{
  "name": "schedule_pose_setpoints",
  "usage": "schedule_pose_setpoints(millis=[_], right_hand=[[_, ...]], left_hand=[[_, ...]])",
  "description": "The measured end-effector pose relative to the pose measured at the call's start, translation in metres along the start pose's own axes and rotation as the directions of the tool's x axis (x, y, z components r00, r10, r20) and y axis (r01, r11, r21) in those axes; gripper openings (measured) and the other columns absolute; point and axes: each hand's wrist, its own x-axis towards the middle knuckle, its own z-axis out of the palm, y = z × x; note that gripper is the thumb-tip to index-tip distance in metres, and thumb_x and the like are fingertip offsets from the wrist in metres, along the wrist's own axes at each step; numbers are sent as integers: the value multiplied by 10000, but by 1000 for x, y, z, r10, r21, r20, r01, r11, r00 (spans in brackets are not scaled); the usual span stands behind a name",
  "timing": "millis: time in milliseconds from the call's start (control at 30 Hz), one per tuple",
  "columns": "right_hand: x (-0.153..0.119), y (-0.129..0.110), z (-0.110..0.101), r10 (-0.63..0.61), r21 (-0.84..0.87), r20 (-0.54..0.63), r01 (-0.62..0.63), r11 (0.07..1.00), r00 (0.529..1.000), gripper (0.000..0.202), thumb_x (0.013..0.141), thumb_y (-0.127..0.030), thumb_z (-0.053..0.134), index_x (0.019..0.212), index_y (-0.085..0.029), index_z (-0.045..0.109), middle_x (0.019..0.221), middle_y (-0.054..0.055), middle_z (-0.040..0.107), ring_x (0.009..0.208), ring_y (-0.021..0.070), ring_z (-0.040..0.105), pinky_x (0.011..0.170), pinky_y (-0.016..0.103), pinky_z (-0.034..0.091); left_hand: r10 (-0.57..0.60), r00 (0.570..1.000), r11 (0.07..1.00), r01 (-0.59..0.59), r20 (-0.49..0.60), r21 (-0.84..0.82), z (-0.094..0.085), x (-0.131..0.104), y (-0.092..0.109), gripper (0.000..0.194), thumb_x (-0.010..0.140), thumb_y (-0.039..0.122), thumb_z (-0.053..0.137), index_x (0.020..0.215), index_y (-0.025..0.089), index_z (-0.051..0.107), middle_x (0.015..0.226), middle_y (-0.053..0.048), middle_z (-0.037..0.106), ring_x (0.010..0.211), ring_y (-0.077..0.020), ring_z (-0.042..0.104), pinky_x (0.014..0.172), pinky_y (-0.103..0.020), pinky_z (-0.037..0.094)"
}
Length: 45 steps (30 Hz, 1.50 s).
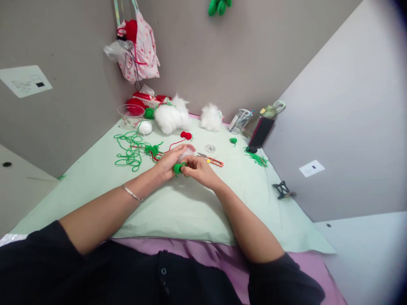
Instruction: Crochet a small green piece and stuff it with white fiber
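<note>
My left hand is closed around a small green crochet piece, with a tuft of white stuffing between its fingers and my right hand. My right hand is closed at the opening of the green piece, its fingertips pressed against it. Orange-handled scissors lie just right of my hands, below a small round clear case. A red crochet piece rests behind my hands. Tangled green yarn spreads to the left of them.
At the back are white stuffing piles, a white yarn ball, a plastic cup and a tissue box. A glass, a phone and a black stand stand right. A dotted bag hangs above.
</note>
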Motion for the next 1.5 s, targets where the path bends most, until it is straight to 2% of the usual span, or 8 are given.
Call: schedule_pose_setpoints(millis=[133, 267, 433, 533, 667, 800, 1033, 1500], right_hand=[[5, 7, -7, 5, 74, -93, 2, 997, 996, 98, 735, -273, 548, 664, -207, 551, 614, -31, 558, 592, 125, 498, 616, 267, 415], [4, 6, -13, 17, 106, -129, -3, 994, 991, 82, 733, -271, 546, 686, -206, 563, 634, -25, 584, 587, 124, 516, 623, 273, 430], [2, 1, -18, 39, 76, -177, -26, 997, 984, 114, 710, -313, 559, 732, -206, 588, 611, -19, 602, 587, 140, 543, 599, 277, 435], [4, 5, -23, 42, -7, -360, -48, 999, 932, 110, 711, -325, 550, 682, -219, 537, 578, -36, 529, 560, 130, 467, 564, 272, 368], [5, 10, -26, -21, -146, -534, -68, 987, 845, 96, 700, -285, 566, 657, -229, 500, 599, -35, 505, 588, 137, 423, 597, 290, 329], [4, 12, -21, -100, -235, -510, -27, 972, 855, 35, 691, -244, 565, 717, -221, 560, 688, -15, 569, 651, 154, 474, 665, 301, 375], [3, 14, -18, -153, -280, -437, 28, 960, 886, 79, 749, -263, 525, 785, -216, 578, 752, 9, 607, 693, 170, 524, 708, 310, 417], [-1, 9, -24, -63, -190, -322, 0, 982, 945, 133, 755, -316, 547, 771, -197, 605, 658, -22, 532, 621, 137, 451, 591, 276, 359]], left_hand=[[-66, 986, 980, 92, 151, -174, 6, -9, 6, 453, 947, 548, 423, 938, 172, 676, 903, -117, 711, 838, -230, 679, 662, -330, 562], [-84, 970, 962, 138, 229, -234, 0, -10, 7, 333, 865, 429, 609, 991, 144, 725, 925, -112, 739, 799, -213, 666, 692, -332, 556], [-81, 990, 969, 106, 116, -222, -9, -3, -3, 330, 774, 387, 742, 991, 139, 719, 891, -74, 744, 774, -184, 669, 703, -291, 545], [-49, 998, 973, 55, 32, -224, -12, -1, -1, 377, 753, 361, 740, 1078, 191, 650, 979, -42, 745, 820, -158, 694, 742, -265, 552], [-47, 994, 982, 63, 97, -179, -8, -7, 6, 411, 667, 391, 788, 975, 209, 585, 877, -23, 729, 712, -164, 700, 647, -270, 553], [-43, 994, 996, 50, 97, -73, -3, -10, 4, 387, 655, 415, 799, 910, 197, 606, 777, 4, 687, 649, -160, 659, 607, -263, 523], [49, 998, 993, -45, -35, 107, -7, -5, 2, 383, 645, 384, 765, 946, 187, 633, 937, 0, 683, 858, -180, 625, 774, -267, 498], [24, 999, 967, -31, 28, 255, -11, -6, 1, 197, 705, 350, 664, 789, 172, 665, 710, 14, 651, 655, -157, 560, 606, -251, 417]])
